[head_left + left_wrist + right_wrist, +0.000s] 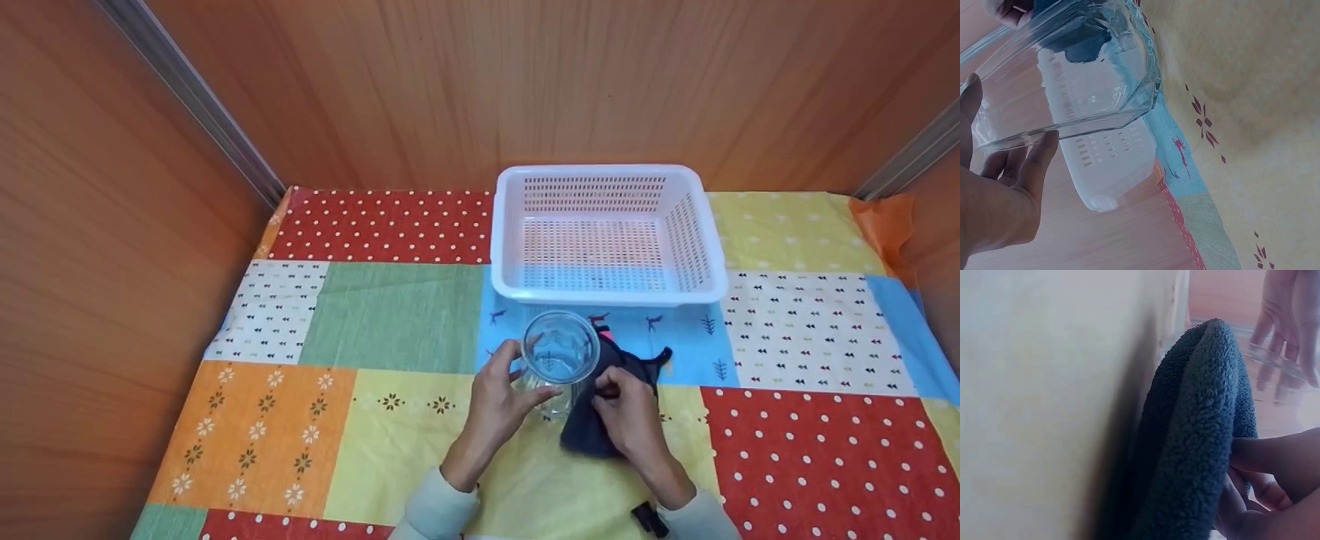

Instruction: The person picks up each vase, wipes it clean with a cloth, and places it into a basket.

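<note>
My left hand point(499, 397) holds a clear glass cup point(559, 349) around its rim end, thumb on the near side and fingers on the far side. In the left wrist view the cup point(1100, 107) lies sideways across the picture, and its thick faceted base shows. Just right of the cup, my right hand point(628, 409) pinches a dark blue-grey towel point(589, 431). The right wrist view shows the towel's point(1202, 422) fluffy pile and a fold, with the thumb and fingers gripping its edge. Part of the towel is hidden under the right hand.
A white perforated plastic basket point(607, 292) stands behind the hands, near the back wooden wall point(450, 90). A patchwork cloth point(405, 315) covers the table. Wooden panels rise at both sides. A small black piece point(649, 519) shows by the right sleeve.
</note>
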Motion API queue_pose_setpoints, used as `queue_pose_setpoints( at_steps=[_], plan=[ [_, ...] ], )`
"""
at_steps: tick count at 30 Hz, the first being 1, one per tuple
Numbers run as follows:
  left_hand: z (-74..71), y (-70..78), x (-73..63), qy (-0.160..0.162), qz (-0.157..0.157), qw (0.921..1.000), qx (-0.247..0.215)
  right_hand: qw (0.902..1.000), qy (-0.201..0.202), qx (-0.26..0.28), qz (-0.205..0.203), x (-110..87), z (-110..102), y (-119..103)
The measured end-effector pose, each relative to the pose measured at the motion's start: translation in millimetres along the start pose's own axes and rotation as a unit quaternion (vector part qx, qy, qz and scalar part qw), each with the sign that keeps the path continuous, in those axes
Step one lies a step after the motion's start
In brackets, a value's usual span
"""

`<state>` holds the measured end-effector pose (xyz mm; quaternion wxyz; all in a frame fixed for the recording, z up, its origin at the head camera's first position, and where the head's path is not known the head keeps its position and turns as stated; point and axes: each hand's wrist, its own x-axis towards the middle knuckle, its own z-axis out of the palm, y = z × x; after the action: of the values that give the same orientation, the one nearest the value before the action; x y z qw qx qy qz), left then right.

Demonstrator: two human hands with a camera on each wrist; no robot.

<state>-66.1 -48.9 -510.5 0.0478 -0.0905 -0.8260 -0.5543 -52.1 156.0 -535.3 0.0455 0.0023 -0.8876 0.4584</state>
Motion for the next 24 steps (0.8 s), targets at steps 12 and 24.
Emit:
queue_pose_setpoints(
  at_steps=[12,24],
  plan=[
    [-1.1,1.4,0.0,0.003,0.0,1.0,0.007,0.9979,0.029,0.051,-0.028,0.5,-14.3,-31.9],
    [-0.8,0.0,-0.3,-0.005,-0.007,0.9999,-0.007,0.9926,0.041,0.11,-0.031,1.5,-21.1,-44.8]
  ],
)
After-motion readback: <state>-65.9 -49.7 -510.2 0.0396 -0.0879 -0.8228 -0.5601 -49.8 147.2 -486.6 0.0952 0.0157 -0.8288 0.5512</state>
